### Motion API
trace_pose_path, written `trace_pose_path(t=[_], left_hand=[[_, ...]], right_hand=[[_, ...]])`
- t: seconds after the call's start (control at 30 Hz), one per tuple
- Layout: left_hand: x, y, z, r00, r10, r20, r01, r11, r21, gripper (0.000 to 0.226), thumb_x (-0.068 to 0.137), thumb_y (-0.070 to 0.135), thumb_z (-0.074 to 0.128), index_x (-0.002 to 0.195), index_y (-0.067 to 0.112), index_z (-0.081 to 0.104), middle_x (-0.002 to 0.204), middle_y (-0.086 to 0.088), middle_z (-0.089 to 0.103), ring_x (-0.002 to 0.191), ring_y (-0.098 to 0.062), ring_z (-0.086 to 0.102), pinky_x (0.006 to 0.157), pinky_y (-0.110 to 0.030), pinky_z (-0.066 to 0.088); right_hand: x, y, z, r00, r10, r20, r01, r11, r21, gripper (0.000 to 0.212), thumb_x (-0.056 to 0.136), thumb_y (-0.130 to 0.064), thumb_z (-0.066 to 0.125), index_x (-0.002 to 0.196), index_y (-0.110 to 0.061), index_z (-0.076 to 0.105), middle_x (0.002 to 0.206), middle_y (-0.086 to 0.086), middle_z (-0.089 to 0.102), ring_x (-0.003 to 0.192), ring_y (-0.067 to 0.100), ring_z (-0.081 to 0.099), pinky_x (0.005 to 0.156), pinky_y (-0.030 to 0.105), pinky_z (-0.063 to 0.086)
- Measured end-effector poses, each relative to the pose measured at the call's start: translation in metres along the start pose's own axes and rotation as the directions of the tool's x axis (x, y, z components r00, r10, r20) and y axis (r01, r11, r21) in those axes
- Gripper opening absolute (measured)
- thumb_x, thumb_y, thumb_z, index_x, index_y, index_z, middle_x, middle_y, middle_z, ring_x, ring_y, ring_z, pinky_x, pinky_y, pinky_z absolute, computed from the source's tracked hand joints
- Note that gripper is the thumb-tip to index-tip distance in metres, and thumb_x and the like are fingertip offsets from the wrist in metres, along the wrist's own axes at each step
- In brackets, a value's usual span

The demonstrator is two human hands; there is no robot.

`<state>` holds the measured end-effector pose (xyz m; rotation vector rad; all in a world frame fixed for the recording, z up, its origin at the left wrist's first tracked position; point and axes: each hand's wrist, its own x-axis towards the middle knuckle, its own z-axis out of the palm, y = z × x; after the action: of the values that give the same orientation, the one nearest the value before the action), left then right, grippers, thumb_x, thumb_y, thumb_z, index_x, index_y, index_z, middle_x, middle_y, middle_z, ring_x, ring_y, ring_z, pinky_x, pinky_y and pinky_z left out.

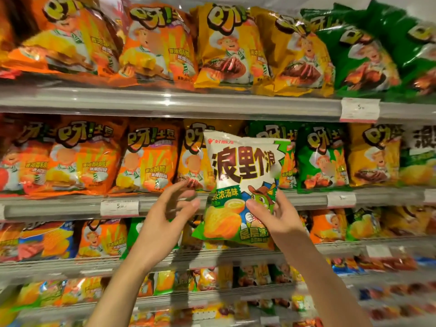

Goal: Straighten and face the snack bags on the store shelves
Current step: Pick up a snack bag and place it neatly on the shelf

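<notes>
A white and green snack bag [240, 171] with big dark characters is held up in front of the second shelf, tilted slightly to the left. My right hand [277, 214] pinches its lower right part, thumb on the front. My left hand [165, 215] hovers just left of the bag with fingers spread, close to its lower left edge and holding nothing. Behind the bag stand rows of orange bags [146, 159], yellow bags [372, 154] and green bags [320, 156] on the second shelf.
The top shelf carries large orange, yellow and green bags [228, 46] leaning forward. Price tags [359, 110] [119, 207] sit on the grey shelf rails [165, 103]. Lower shelves hold several smaller mixed snack bags [101, 239], blurred toward the bottom.
</notes>
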<state>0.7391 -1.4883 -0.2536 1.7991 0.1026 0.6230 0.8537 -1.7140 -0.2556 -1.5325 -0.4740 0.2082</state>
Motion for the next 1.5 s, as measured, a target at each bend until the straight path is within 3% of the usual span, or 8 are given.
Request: trace_pose_path(t=[0.07,0.2,0.4,0.6,0.8,0.97,1.03,1.5], left_hand=[[-0.001,-0.002,0.010,0.999,-0.021,-0.024,0.020,0.999,-0.028,0.053,0.086,0.047,0.066,0.137,0.037,0.056,0.121,0.016,0.071,0.106,0.003,0.067,0.083,-0.010,0.052],[-0.007,-0.008,0.041,0.996,-0.074,-0.039,0.071,0.994,-0.083,0.051,0.086,0.042,0.068,0.135,0.032,0.058,0.116,0.012,0.074,0.105,0.001,0.068,0.079,-0.008,0.051],[-0.012,-0.010,0.102,0.986,-0.148,-0.073,0.139,0.984,-0.114,0.045,0.087,0.039,0.071,0.130,0.034,0.062,0.115,0.013,0.075,0.109,-0.005,0.070,0.093,-0.026,0.052],[-0.003,0.007,0.194,0.979,-0.155,-0.134,0.141,0.984,-0.107,0.042,0.083,0.040,0.070,0.123,0.032,0.066,0.109,0.008,0.077,0.106,-0.011,0.072,0.099,-0.040,0.053],[0.007,0.033,0.304,0.971,-0.176,-0.160,0.162,0.982,-0.100,0.042,0.083,0.041,0.071,0.124,0.032,0.067,0.110,0.005,0.077,0.108,-0.015,0.072,0.103,-0.048,0.052],[0.017,0.052,0.372,0.973,-0.179,-0.146,0.171,0.983,-0.065,0.036,0.088,0.040,0.070,0.124,0.039,0.065,0.110,0.014,0.075,0.104,-0.006,0.072,0.098,-0.042,0.055],[0.023,0.058,0.389,0.976,-0.176,-0.126,0.170,0.984,-0.054,0.034,0.090,0.042,0.069,0.123,0.046,0.064,0.112,0.016,0.074,0.107,-0.007,0.071,0.097,-0.041,0.054],[0.065,0.077,0.448,0.997,-0.079,-0.015,0.077,0.992,-0.104,0.033,0.085,0.052,0.064,0.117,0.056,0.062,0.116,0.017,0.072,0.110,-0.009,0.070,0.081,-0.027,0.060]], right_hand=[[-0.008,0.000,-0.016,0.999,-0.015,-0.051,0.015,1.000,-0.005,0.080,0.063,-0.050,0.092,0.127,-0.034,0.046,0.110,-0.043,0.059,0.104,-0.026,0.054,0.079,0.001,0.046],[-0.026,0.006,-0.059,0.987,-0.043,-0.154,0.017,0.987,-0.161,0.052,0.075,-0.047,0.087,0.117,-0.030,0.060,0.095,-0.017,0.076,0.093,0.007,0.073,0.069,0.017,0.057],[-0.035,0.018,-0.133,0.969,-0.062,-0.237,0.005,0.973,-0.232,0.060,0.065,-0.077,0.073,0.113,-0.044,0.060,0.099,-0.014,0.075,0.098,0.009,0.071,0.081,0.030,0.059],[-0.029,0.031,-0.239,0.966,0.059,-0.251,-0.110,0.975,-0.194,0.104,0.060,-0.084,0.074,0.146,-0.032,0.047,0.127,-0.007,0.069,0.119,0.018,0.066,0.104,0.051,0.052],[-0.011,0.025,-0.350,0.987,0.019,-0.160,-0.046,0.985,-0.165,0.037,0.067,-0.072,0.081,0.096,-0.056,0.064,0.098,-0.018,0.077,0.091,0.005,0.075,0.077,0.032,0.064],[-0.002,0.033,-0.421,0.971,0.060,-0.233,-0.098,0.983,-0.154,0.083,0.037,-0.095,0.073,0.108,-0.054,0.062,0.098,-0.031,0.072,0.091,0.002,0.073,0.070,0.023,0.061],[0.002,0.037,-0.441,0.970,0.083,-0.228,-0.122,0.979,-0.163,0.096,0.041,-0.095,0.073,0.124,-0.049,0.058,0.112,-0.026,0.071,0.105,0.009,0.071,0.087,0.038,0.061],[0.009,0.023,-0.511,0.950,0.060,-0.305,-0.084,0.994,-0.065,0.072,0.054,-0.074,0.081,0.118,-0.045,0.064,0.106,-0.017,0.077,0.094,0.006,0.076,0.068,0.018,0.060]])
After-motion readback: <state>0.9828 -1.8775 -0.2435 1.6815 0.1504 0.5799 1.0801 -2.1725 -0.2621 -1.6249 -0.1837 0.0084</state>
